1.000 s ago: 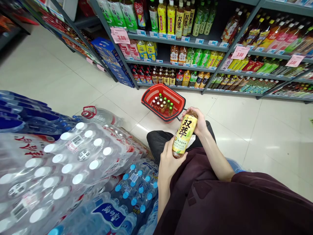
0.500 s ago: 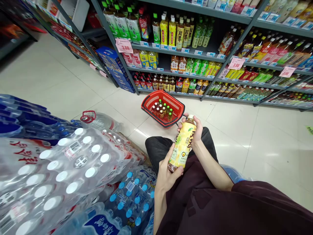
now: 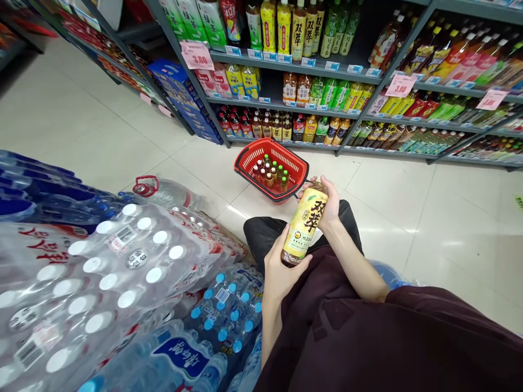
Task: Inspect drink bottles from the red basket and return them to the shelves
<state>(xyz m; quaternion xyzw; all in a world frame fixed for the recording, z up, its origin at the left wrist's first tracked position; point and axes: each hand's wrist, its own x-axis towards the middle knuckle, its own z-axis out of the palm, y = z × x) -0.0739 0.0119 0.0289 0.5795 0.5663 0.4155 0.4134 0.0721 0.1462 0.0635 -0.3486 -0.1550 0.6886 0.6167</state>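
Note:
A yellow-labelled drink bottle (image 3: 305, 223) is tilted in front of my lap, its top end away from me and to the right. My left hand (image 3: 281, 269) cups its base, thumb and fingers on either side. Around its neck end are the fingers of my right hand (image 3: 330, 204); the cap is mostly hidden there. Just beyond my hands, a red shopping basket (image 3: 249, 158) sits on the floor with several small bottles (image 3: 269, 173) inside, some green-capped and some white-capped.
A drinks shelf (image 3: 343, 103) spans the far side, filled with bottles and cartons. Shrink-wrapped bottle packs (image 3: 134, 261) are stacked close on my left, with blue-capped packs (image 3: 229, 310) nearer my arm. A large red-handled water bottle (image 3: 171, 191) lies behind them. Tiled floor (image 3: 408, 218) extends right.
The bottle has turned in my hands, so large dark characters now face up where a green fruit picture showed. My view has shifted slightly, bringing the shelf higher in the picture.

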